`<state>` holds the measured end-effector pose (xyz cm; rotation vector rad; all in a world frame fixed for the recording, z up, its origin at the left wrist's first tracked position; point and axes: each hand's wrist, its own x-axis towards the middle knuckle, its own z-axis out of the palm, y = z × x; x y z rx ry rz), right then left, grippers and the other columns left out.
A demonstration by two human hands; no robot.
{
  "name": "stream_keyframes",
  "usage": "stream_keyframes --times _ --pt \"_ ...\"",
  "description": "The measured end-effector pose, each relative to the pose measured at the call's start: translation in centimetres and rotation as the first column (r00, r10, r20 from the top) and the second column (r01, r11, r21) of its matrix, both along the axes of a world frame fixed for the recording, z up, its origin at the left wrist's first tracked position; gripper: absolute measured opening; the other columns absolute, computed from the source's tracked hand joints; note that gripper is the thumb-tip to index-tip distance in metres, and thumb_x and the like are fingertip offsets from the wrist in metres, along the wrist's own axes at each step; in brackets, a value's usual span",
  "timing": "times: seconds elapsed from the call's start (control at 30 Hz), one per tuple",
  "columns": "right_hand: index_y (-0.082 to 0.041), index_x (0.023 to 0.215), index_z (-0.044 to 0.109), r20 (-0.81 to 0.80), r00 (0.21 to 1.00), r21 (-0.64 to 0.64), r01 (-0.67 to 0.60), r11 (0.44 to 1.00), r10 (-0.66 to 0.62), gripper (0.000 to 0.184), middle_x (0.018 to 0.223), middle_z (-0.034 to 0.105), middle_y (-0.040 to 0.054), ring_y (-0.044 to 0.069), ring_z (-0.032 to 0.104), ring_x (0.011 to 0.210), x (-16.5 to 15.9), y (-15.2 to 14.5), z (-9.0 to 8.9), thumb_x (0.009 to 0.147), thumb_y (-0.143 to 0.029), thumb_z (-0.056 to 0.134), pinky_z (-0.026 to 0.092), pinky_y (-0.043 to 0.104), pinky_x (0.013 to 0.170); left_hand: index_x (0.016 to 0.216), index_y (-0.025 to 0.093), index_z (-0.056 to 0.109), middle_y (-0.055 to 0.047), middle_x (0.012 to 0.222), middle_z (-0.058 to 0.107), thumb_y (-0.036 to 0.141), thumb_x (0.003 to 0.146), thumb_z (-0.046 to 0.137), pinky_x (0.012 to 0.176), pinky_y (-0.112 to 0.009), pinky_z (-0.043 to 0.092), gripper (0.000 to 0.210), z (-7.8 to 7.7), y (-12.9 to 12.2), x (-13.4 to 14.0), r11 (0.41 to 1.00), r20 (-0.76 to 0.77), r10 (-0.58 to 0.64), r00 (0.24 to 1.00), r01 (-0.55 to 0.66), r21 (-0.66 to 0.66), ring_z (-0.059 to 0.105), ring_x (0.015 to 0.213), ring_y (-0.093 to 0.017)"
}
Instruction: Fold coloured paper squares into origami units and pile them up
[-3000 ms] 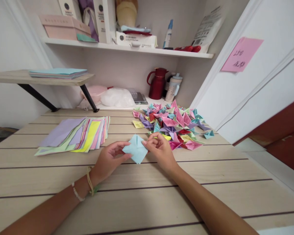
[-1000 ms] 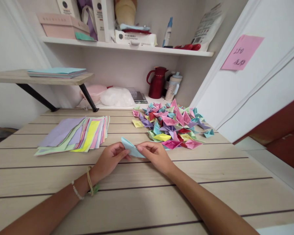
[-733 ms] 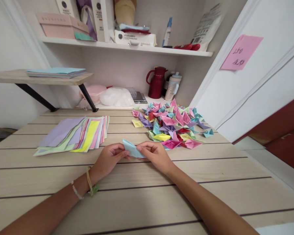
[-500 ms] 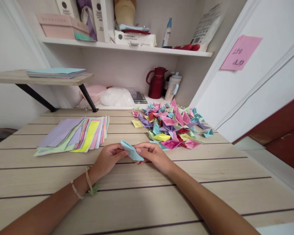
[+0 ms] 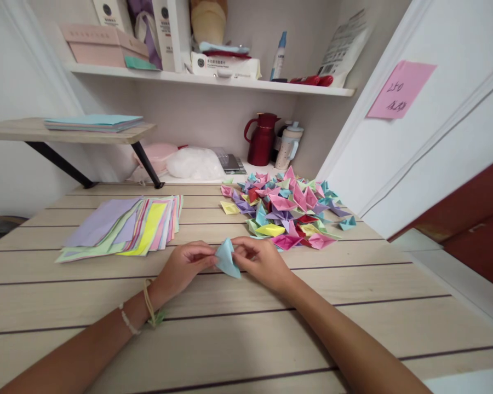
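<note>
Seen from the blue folded paper, far left at 10 o'clock, is a small wooden shelf (image 5: 8, 129) with black legs. A stack of flat paper (image 5: 94, 122), blue on top, lies on it. Next, between 9 and 10 o'clock, a fan of colored sheets (image 5: 110, 225) lies on the worktop (image 5: 230, 345): purple, green, yellow and pink. Two bracelets (image 5: 148, 303) go around the left wrist.

At 9 o'clock, the left hand (image 5: 187, 264) pinches the left side of the paper. At 11 o'clock, farther back, sits a puffy white bag (image 5: 195, 163). The blue folded paper (image 5: 227, 259) is in the middle, held between the two hands, with a point at the top. At 3 o'clock, the right hand (image 5: 261, 261) holds its right side, fingers bent close together.

At 1 o'clock, at the back, stands a red jug (image 5: 262, 143). At 2 o'clock is a big heap of paper boats (image 5: 282, 202) in many colors. A spotted cup (image 5: 286, 146) stands at 1 o'clock behind the heap. Far right, at about 2 o'clock, a pink note (image 5: 402, 90) is stuck up high.
</note>
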<state>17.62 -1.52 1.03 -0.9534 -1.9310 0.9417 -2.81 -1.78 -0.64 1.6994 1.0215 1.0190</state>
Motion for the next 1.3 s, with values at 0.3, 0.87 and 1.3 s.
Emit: stream_keyframes --times 0.3,0.87,1.3 --pt "-0.021 0.086 0.073 -0.123 0.992 0.103 0.026 0.994 -0.013 0.022 0.083 0.071 0.0046 0.016 0.062 0.071 -0.1 0.2 -0.5 0.076 -0.014 0.054 0.047 0.025 0.059 0.100 0.017 0.064 -0.007 0.092 0.070 0.029 0.072 0.066 0.075 -0.030 0.051 0.031 1.1 -0.2 0.2 0.942 0.235 0.028 0.972 0.054 -0.332 0.065 0.084 -0.018" --pt "-0.016 0.075 0.070 -0.192 0.980 -0.157 0.018 0.987 -0.048 0.023 0.072 0.069 0.0053 0.013 0.057 0.058 -0.4 0.3 -0.9 0.069 -0.038 0.069 0.045 0.023 0.051 0.075 0.016 0.062 -0.003 0.077 0.067 0.033 0.072 0.066 0.066 -0.026 0.051 0.018 0.5 -0.1 0.1 0.985 0.176 0.112 0.978 -0.086 -0.148 0.062 0.070 -0.014" --pt "-0.015 0.078 0.067 -0.325 0.943 -0.247 -0.015 0.969 -0.068 0.025 0.066 0.064 0.0029 0.013 0.057 0.060 -0.5 0.6 -0.9 0.073 -0.040 0.065 0.047 0.024 0.056 0.076 0.017 0.070 -0.003 0.080 0.070 0.029 0.075 0.062 0.072 -0.025 0.049 0.014 1.2 -0.8 0.4 0.993 0.051 0.115 0.992 -0.116 0.015 0.062 0.077 -0.017"
